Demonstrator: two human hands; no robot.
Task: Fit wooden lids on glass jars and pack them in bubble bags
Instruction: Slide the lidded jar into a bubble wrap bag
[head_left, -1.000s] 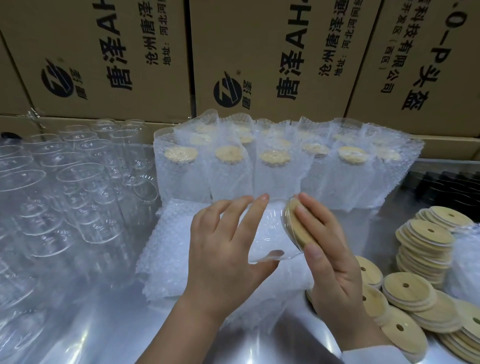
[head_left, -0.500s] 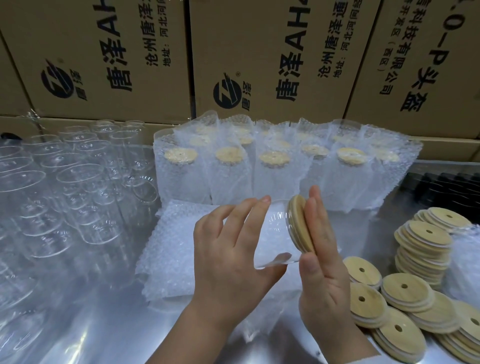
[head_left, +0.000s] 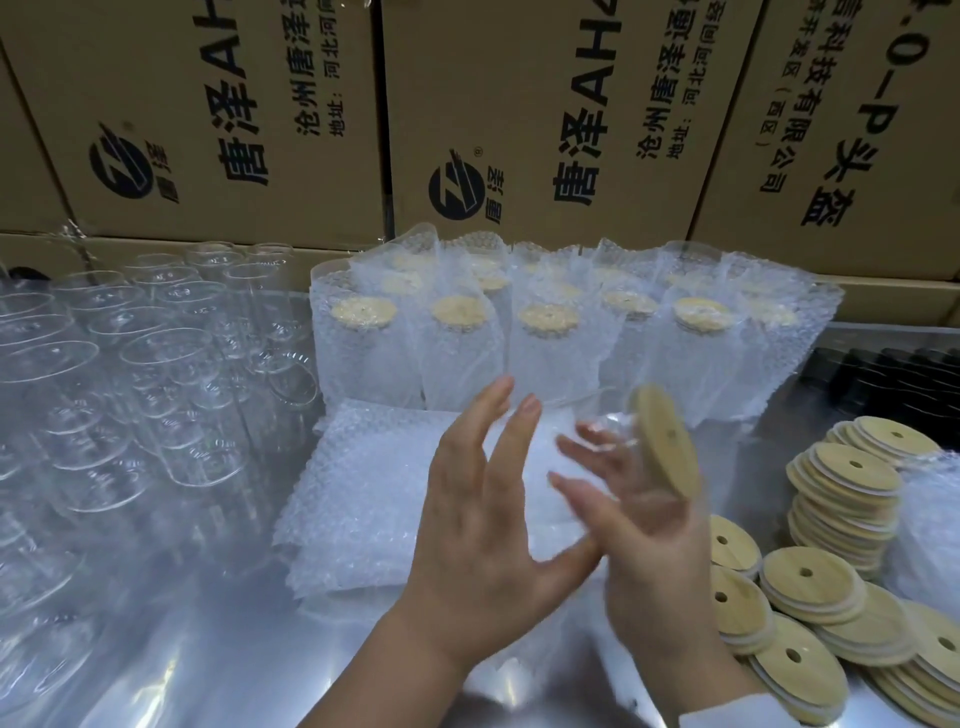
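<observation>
A clear glass jar (head_left: 597, 422) lies on its side in the air between my hands, with a round wooden lid (head_left: 665, 441) seated on its mouth, facing right. My right hand (head_left: 641, 551) cups the jar from below and behind; its fingers show blurred through the glass. My left hand (head_left: 483, 519) is at the jar's base end with straight, spread fingers, its thumb close to my right palm. Beneath them lies a stack of flat bubble bags (head_left: 374, 493).
Several empty glass jars (head_left: 156, 364) crowd the left of the shiny metal table (head_left: 182, 649). Lidded jars packed in bubble bags (head_left: 545, 332) stand in rows behind. Piles of wooden lids (head_left: 831, 519) lie at the right, before printed cardboard boxes (head_left: 545, 104).
My right hand left the lid's face and shifted under the jar. My left hand's fingers lifted off the glass and spread. The lidded jar swung slightly up and right.
</observation>
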